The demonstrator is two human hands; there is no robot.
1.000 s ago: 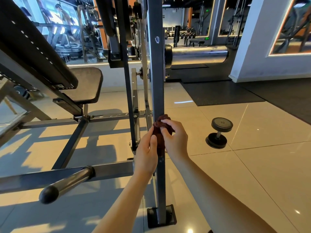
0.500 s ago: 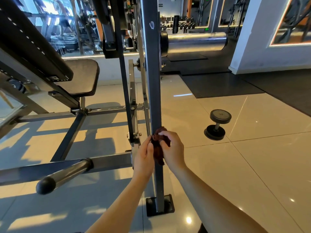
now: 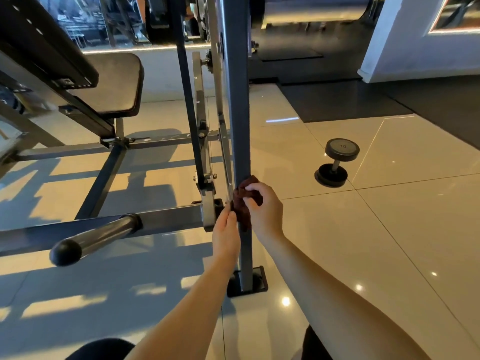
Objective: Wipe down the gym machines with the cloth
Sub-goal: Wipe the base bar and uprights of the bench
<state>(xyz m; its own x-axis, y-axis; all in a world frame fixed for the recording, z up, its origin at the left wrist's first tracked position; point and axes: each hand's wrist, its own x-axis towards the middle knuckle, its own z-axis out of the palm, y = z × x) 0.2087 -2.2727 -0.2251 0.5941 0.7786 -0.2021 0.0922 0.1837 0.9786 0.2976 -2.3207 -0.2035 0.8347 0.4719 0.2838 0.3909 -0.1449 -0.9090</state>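
Found low on the grey upright post (image 3: 239,113): dark red cloth (image 3: 246,201), bunched round the square section, well above the floor plate (image 3: 248,281). Clasped from the right by the right hand (image 3: 265,211), curled over the bunched top. Pinched against the post's left side by the left hand (image 3: 226,229), closed on the hanging lower part.

Judged soft, light and limp: moulds to the corners, bunches readily, and is likely to slide on smooth painted steel unless squeezed from both sides. Best held as a collar round the post, with the hands opposed. Post judged rigid and fixed, with no give expected.

Not verifiable: far face of the post and how far the cloth reaches behind it. Top of the post cut off by the frame edge. Dirt or residue on the metal too fine to make out.

Also present: seat pad (image 3: 114,84), capped handle bar (image 3: 96,235) and a dumbbell (image 3: 336,162) on the tiles, well apart to the right.
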